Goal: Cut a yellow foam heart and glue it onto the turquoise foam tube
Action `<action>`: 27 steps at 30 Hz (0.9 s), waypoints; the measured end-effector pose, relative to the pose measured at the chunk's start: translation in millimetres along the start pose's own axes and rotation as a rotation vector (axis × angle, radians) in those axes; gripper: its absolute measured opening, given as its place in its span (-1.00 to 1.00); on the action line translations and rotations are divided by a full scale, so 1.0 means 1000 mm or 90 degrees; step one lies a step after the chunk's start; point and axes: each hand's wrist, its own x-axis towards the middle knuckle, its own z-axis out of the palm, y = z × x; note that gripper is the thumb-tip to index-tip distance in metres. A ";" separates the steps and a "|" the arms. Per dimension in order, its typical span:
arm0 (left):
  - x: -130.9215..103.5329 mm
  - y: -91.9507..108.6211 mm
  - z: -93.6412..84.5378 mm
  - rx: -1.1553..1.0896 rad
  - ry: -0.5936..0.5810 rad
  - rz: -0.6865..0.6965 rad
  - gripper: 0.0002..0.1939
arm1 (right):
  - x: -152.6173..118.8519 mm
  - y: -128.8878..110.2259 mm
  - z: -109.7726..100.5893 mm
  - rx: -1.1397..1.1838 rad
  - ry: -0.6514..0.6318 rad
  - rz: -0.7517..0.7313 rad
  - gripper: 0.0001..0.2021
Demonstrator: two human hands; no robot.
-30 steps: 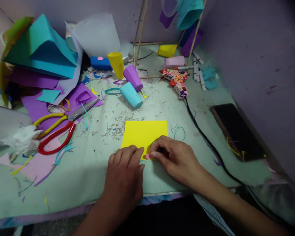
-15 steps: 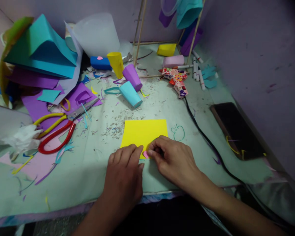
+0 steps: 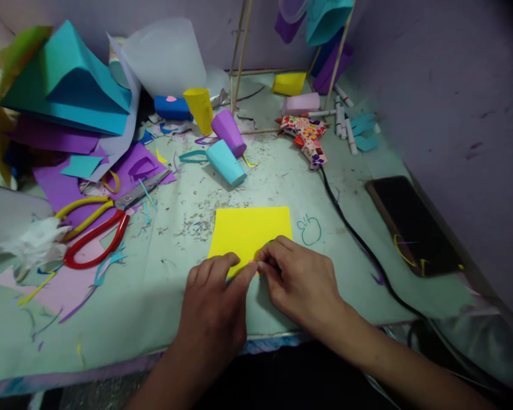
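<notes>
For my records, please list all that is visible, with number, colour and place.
Yellow sheet: one, yellow, centre
Pink piece: one, pink, sheet's near edge
Cup shapes: at least seven, various colours, middle, back
Hanging cups: at least two, turquoise, purple, top
Sticks: several, light brown, back
Gun-shaped tool: one, floral, centre right
Cable: one, black, right
Phone: one, black, right
Markers: several, white, back right
Drawing: one, green, beside yellow sheet
Scissors: one, red-and-yellow handles, left
Crumpled tissue: one, white, left
Folded sheet: one, turquoise, back left
Paper scraps: many, mixed colours, mainly left
Container: one, whitish, back
Tabletop: one, pale green, below
Walls: several, mainly purple, behind
Left hand: one, bare, on yellow sheet
Right hand: one, bare, at pink piece
</notes>
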 end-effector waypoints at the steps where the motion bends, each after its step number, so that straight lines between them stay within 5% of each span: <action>1: 0.000 0.000 0.000 0.000 0.000 0.001 -0.61 | 0.000 0.000 0.000 0.001 0.003 -0.001 -0.91; 14: 0.000 0.002 -0.002 0.049 -0.013 0.034 -0.61 | 0.001 0.012 -0.001 0.129 0.041 -0.034 -0.87; 17: 0.002 0.004 -0.004 0.070 -0.015 0.049 -0.61 | -0.003 0.023 -0.003 0.248 0.104 -0.057 -0.72; 20: 0.004 0.004 -0.004 0.074 -0.015 0.053 -0.61 | -0.011 0.030 -0.003 0.297 0.165 -0.113 -0.81; 27: 0.001 -0.002 -0.003 0.088 -0.049 0.067 -0.56 | -0.025 0.026 0.003 0.030 0.126 -0.262 -0.71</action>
